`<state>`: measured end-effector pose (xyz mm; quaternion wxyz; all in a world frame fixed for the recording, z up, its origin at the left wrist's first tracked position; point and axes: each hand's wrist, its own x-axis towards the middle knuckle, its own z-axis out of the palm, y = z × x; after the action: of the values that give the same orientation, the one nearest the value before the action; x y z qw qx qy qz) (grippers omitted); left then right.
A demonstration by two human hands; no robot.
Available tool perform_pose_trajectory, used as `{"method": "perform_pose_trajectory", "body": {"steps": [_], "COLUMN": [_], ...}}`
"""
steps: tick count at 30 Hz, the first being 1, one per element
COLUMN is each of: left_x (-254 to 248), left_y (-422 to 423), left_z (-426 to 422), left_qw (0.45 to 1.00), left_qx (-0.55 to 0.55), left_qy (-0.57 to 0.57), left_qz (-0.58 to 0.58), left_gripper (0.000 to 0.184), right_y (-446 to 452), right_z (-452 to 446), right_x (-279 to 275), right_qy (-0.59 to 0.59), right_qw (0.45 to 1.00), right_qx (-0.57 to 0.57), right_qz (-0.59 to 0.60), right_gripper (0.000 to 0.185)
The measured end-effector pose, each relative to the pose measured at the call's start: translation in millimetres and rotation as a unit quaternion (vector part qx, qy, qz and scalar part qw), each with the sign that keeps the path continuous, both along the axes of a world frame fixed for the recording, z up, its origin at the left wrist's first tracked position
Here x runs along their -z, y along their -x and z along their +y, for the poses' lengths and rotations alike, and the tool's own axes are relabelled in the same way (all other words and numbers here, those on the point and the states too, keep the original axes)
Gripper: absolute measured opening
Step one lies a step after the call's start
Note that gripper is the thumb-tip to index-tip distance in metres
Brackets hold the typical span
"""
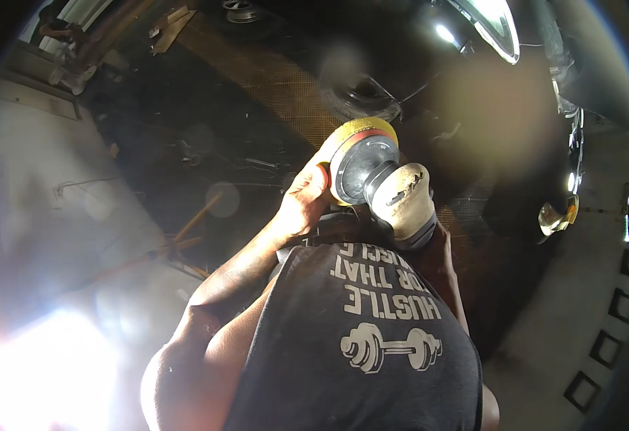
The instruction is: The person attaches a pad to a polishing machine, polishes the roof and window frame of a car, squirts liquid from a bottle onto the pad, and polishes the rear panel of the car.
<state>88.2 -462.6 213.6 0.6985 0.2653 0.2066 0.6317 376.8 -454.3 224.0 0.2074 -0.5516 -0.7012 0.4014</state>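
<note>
A round polisher [401, 201] with a worn, pale cover and a dark round head is held up in front of my chest. Its yellow foam pad [372, 126], with an orange-red layer beneath, faces away from me. My left hand [305, 201] is closed on the pad's left edge, thumb near the dark backing plate. On the far side of the body, my right hand [440, 241] holds the polisher from behind and below; most of its fingers are hidden by the tool.
A tire [361, 97] lies on the dark floor beyond the pad. A wrench [264, 164] is on the floor to the left, near an orange metal stand [185, 241]. Shiny car parts [490, 29] show at the upper right. A wheel [241, 11] sits at the top.
</note>
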Motion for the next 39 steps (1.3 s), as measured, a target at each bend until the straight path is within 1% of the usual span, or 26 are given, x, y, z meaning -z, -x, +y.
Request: {"method": "perform_pose_trajectory", "body": {"steps": [3, 5, 6, 8, 9, 10, 13, 14, 16, 19, 20, 23, 24, 25, 26, 27, 28, 29, 30, 32, 33, 35, 36, 37, 38, 39], "left_x": [-8.1, -17.4, -24.5, -20.1, -21.3, -27.6, -25.3, -22.9, -19.6, -14.1, -11.6, -25.8, -4.6, -3.6, -2.3, -20.4, -38.3, -40.9, -43.7, -44.1, -48.2, -56.3, -59.6, -63.0, -67.5, -85.7], "left_y": [0.7, -3.2, -3.9, -1.7, -0.2, 0.7, 8.0, 11.1, 15.7, 29.8, 33.6, 22.9, 38.8, 45.5, 52.4, 48.0, 43.6, 37.9, 32.2, 26.3, 30.0, 37.6, 43.1, 49.1, 55.0, 58.1], "left_z": [-2.1, -0.8, -3.8, -9.9, -12.5, -17.1, -25.4, -25.4, -25.2, -24.8, -24.5, -21.6, -22.7, -20.7, -18.1, -11.1, -3.7, 4.8, 13.5, 37.2, 46.6, 65.8, 77.3, 90.3, 103.6, 112.6], "left_qw": [0.999, 0.999, 0.999, 0.998, 0.996, 0.994, 0.979, 0.958, 0.955, 0.951, 0.949, 0.928, 0.900, 0.919, 0.929, 0.950, 0.957, 0.958, 0.949, 0.956, 0.962, 0.963, 0.960, 0.957, 0.953, 0.940], "left_qx": [0.011, 0.011, 0.012, 0.026, 0.039, 0.041, 0.078, 0.133, 0.149, 0.160, 0.197, 0.241, 0.273, 0.274, 0.279, 0.255, 0.235, 0.222, 0.210, 0.231, 0.241, 0.265, 0.277, 0.286, 0.294, 0.218], "left_qy": [0.024, 0.032, 0.051, 0.056, 0.052, 0.090, 0.130, 0.094, 0.100, 0.132, 0.120, -0.024, 0.061, 0.101, 0.142, 0.153, 0.168, 0.147, 0.130, 0.064, 0.059, 0.052, 0.007, -0.020, -0.046, -0.146], "left_qz": [0.027, -0.011, 0.004, -0.033, -0.054, -0.040, -0.136, -0.235, -0.238, -0.229, -0.214, -0.285, -0.335, -0.266, -0.197, -0.095, 0.010, 0.103, 0.197, 0.167, 0.116, 0.013, 0.030, 0.039, 0.048, 0.220], "left_gripper": [0.065, 0.074, 0.081, 0.088, 0.091, 0.101, 0.102, 0.101, 0.102, 0.108, 0.110, 0.117, 0.114, 0.111, 0.108, 0.106, 0.104, 0.101, 0.098, 0.088, 0.088, 0.093, 0.087, 0.084, 0.081, 0.077], "right_y": [6.6, 6.7, 4.0, 1.1, 0.4, -0.9, -5.2, -7.6, -13.7, -14.0, -15.1, -28.2, -28.9, -23.0, -24.3, -22.8, -20.8, -22.5, -19.7, -5.1, 5.2, 24.4, 31.4, 39.0, 46.6, 58.6], "right_z": [-3.0, -3.9, -4.3, -11.0, -11.7, -12.7, -17.7, -18.9, -21.0, -18.4, -18.6, -11.4, -6.8, -5.6, 1.2, 6.7, 12.8, 13.9, 16.7, 25.3, 29.9, 38.4, 44.0, 54.7, 68.6, 78.9], "right_x": [-6.0, -11.4, -12.3, -13.3, -18.7, -22.6, -24.3, -22.3, -17.3, -24.7, -26.8, -16.8, -10.7, -15.1, -12.4, -10.4, -8.1, -4.9, -6.4, -13.3, -18.9, -33.2, -41.1, -36.0, -26.9, -29.2], "right_qy": [-0.006, -0.009, -0.030, -0.054, -0.085, -0.114, -0.128, -0.125, -0.182, -0.209, -0.215, -0.244, -0.254, -0.212, -0.231, -0.251, -0.224, -0.196, -0.211, -0.191, -0.205, -0.130, -0.052, -0.061, -0.015, 0.010], "right_qw": [1.000, 1.000, 0.999, 0.998, 0.996, 0.992, 0.989, 0.990, 0.979, 0.971, 0.970, 0.956, 0.950, 0.961, 0.953, 0.946, 0.952, 0.958, 0.955, 0.963, 0.960, 0.977, 0.988, 0.988, 0.979, 0.964], "right_qx": [0.012, 0.017, 0.004, -0.001, -0.028, -0.054, -0.073, -0.064, -0.094, -0.112, -0.110, -0.164, -0.185, -0.178, -0.197, -0.205, -0.203, -0.199, -0.203, -0.184, -0.187, -0.142, -0.125, -0.123, -0.146, -0.170], "right_qz": [-0.003, 0.005, -0.012, -0.024, -0.024, -0.024, -0.019, -0.014, -0.012, -0.032, -0.026, -0.003, -0.001, 0.007, 0.015, 0.016, 0.038, 0.060, 0.058, 0.047, 0.045, 0.091, 0.074, 0.070, 0.144, 0.203], "right_gripper": [0.089, 0.088, 0.087, 0.086, 0.085, 0.083, 0.083, 0.083, 0.083, 0.082, 0.082, 0.087, 0.086, 0.082, 0.080, 0.080, 0.080, 0.080, 0.080, 0.080, 0.080, 0.082, 0.083, 0.083, 0.082, 0.083]}}
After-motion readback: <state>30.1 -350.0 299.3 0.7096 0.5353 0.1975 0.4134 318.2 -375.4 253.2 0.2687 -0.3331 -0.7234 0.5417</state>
